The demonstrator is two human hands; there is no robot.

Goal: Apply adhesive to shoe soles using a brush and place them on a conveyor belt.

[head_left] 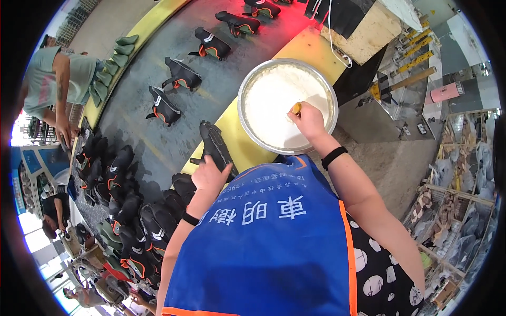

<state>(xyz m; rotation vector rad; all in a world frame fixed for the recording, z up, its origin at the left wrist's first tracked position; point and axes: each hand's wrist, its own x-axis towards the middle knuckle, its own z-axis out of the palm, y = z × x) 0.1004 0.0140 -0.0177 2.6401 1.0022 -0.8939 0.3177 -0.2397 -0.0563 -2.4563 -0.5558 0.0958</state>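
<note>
My left hand point(207, 176) is at the near end of a black shoe upper point(213, 141), its fingers and thumb bent round it at the yellow edge of the worktable. The upper's far end points away from me. Over a wide metal basin point(243, 118) of white, creamy liquid point(274, 100), my right hand point(310, 122) is closed on the yellow handle point(297, 108) of a tool, probably a brush. The tool's working end is hidden in the liquid or behind the hand.
Several black shoe uppers with orange trim point(164, 107) stand in a row on the grey surface point(132, 116). A heap of more uppers point(118, 174) lies at left. Across from me stands a person point(58, 89) near green shoe-shaped pieces point(108, 68). Racks point(453, 200) stand at right.
</note>
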